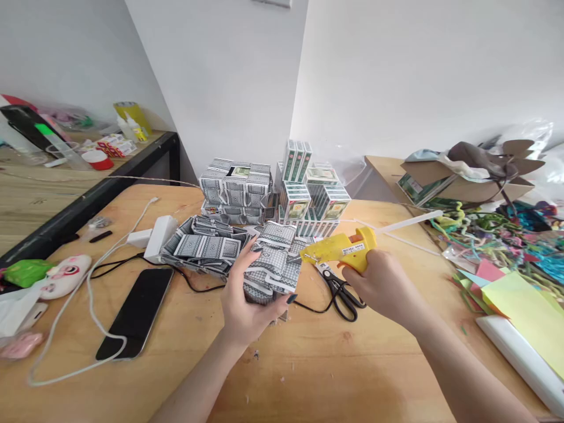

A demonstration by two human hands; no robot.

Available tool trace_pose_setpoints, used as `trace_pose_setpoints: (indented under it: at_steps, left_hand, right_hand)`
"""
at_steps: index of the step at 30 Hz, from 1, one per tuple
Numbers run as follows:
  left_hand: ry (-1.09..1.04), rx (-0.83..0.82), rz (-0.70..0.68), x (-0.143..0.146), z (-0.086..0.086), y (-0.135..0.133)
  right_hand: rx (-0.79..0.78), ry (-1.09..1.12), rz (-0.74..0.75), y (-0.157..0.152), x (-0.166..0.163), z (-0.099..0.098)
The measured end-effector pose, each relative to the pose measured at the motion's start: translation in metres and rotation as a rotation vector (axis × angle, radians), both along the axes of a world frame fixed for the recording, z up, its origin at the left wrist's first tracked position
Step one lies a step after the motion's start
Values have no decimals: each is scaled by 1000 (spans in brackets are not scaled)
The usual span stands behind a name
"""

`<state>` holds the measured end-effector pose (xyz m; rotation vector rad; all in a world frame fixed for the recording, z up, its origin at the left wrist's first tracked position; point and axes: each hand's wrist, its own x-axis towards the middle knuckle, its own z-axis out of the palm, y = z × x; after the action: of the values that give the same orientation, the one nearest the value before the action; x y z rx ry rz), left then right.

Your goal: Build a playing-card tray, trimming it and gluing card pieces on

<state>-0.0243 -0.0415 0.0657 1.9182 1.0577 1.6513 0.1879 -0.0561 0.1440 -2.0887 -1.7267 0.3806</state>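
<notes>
My left hand grips a glued cluster of small patterned boxes, lifted a little above the wooden table. My right hand is wrapped round a yellow hot glue gun with a white glue stick sticking out of its back. The gun's nozzle points left and touches the right side of the held cluster. More patterned boxes lie in a heap just left of my left hand, and stacks of them stand behind.
Black scissors lie under the glue gun. A black phone with a white cable and a charger block sit at left. Green-labelled boxes stand at the back. Coloured paper and pipe cleaners crowd the right side.
</notes>
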Motion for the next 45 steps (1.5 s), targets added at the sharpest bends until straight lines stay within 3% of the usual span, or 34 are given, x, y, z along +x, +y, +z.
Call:
trace_pose_setpoints:
  at_steps: [9, 19, 31, 45]
  left_hand:
    - [22, 103, -8, -2, -3, 1]
    - [34, 96, -1, -1, -3, 1]
    - [19, 87, -6, 0, -2, 0]
    - [30, 71, 3, 0, -4, 0]
  right_hand:
    - [-43, -97, -44, 3, 1, -1]
    - [52, -68, -11, 4, -4, 2]
    - [-59, -30, -27, 2, -3, 0]
    - [-49, -6, -16, -7, -6, 1]
